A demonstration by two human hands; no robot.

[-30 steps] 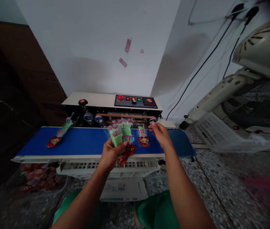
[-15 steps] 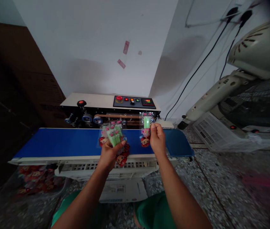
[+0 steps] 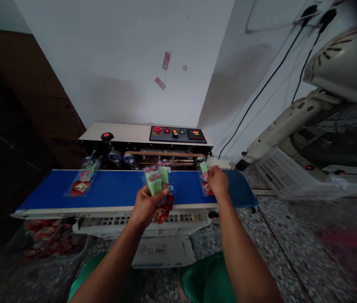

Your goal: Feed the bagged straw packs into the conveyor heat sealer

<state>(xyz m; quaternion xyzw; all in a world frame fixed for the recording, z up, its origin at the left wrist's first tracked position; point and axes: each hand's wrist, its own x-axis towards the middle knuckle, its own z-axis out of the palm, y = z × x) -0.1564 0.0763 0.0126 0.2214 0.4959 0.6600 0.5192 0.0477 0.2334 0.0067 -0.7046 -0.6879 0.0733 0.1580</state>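
Observation:
My left hand [image 3: 148, 206] is closed on a bunch of clear plastic packets [image 3: 155, 185] with pale green sticks and red-haired figures inside, held over the front part of the blue conveyor belt [image 3: 121, 189]. My right hand [image 3: 218, 183] pinches one similar packet [image 3: 204, 170] by its right side. That packet stands with its top edge at the right end of the band sealing machine [image 3: 118, 132]'s roller line. A single packet [image 3: 83, 180] lies tilted on the belt's left part, its top end near the rollers.
Below the belt's left end, a clear tub [image 3: 52, 240] holds many red-haired figures in plastic. A white crate [image 3: 279, 176] and a large beige device on an arm [image 3: 292, 118] stand at the right. Black cables [image 3: 266, 88] run down the wall.
My right hand and its packet have shifted right, to the rollers' right end. A packet now lies on the belt's left part, where none lay before. My left hand has barely moved.

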